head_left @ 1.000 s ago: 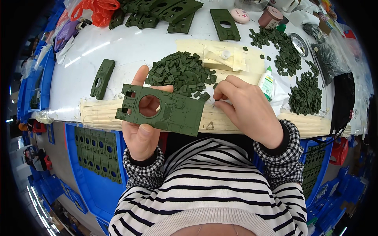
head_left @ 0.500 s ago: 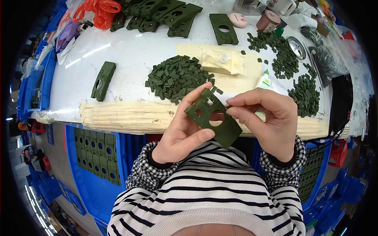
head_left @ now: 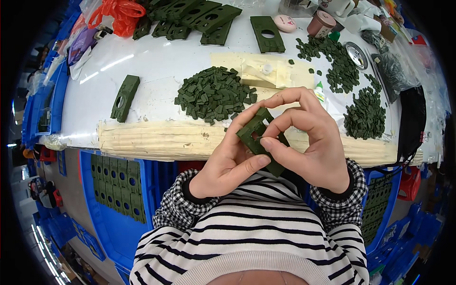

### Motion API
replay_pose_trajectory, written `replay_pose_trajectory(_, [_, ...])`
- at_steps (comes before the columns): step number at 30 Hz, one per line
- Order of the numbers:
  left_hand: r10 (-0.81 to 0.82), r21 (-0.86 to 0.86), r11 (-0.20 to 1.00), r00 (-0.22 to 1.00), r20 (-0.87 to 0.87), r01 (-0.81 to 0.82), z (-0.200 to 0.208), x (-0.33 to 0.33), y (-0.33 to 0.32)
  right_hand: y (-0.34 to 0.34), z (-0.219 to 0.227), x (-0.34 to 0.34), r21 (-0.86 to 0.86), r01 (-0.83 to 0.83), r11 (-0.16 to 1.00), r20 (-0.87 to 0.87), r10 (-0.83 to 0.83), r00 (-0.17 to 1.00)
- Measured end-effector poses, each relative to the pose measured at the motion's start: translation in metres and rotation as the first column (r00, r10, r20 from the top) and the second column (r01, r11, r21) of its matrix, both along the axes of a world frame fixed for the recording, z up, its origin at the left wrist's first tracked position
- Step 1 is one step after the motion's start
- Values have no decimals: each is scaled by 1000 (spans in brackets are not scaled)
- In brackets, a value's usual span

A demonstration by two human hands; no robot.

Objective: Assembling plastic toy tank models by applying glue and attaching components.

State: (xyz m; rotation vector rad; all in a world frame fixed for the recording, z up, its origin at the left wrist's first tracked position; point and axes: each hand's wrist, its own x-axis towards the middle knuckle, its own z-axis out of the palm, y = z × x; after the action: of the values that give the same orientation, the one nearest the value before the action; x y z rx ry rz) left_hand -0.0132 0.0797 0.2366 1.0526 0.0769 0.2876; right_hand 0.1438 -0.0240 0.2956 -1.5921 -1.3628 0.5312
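Observation:
My left hand [head_left: 216, 173] grips a dark green plastic panel [head_left: 274, 166] with cut-out openings, fingers behind it and thumb along its near edge. The panel is held tilted above the table's front edge. Over its face my right hand [head_left: 316, 152] is closed, thumb and index fingertip pinched together at one of the openings. Whatever lies in that pinch is too small and covered to make out. A heap of small green pieces [head_left: 213, 94] lies on the table just beyond my left hand.
A similar panel [head_left: 125, 99] lies at the left, another [head_left: 267, 35] farther back, near several stacked ones [head_left: 216, 18]. A glue bottle [head_left: 319, 92] stands behind my right hand. More small pieces [head_left: 365, 114] lie right. A blue crate [head_left: 107, 232] holding panels sits below the table.
My right hand has moved left and in over the panel, its pinch going from the panel's right edge to its face. The panel has turned and is now more covered.

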Motion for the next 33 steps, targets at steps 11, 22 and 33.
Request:
replay_pose_trajectory(11, [-36, 29, 999, 999, 13, 35, -2, -1, 1, 5, -5, -2, -15, 7, 1000, -68, -8, 998])
replay_pose_trajectory(22, [-29, 100, 995, 1000, -11, 30, 0, -3, 2, 5, -6, -1, -28, -9, 1000, -85, 7, 996])
replay_pose_trajectory(33, [-51, 120, 992, 999, 0, 50, -2, -4, 1, 4, -9, -2, -1, -6, 1000, -90, 6, 996])
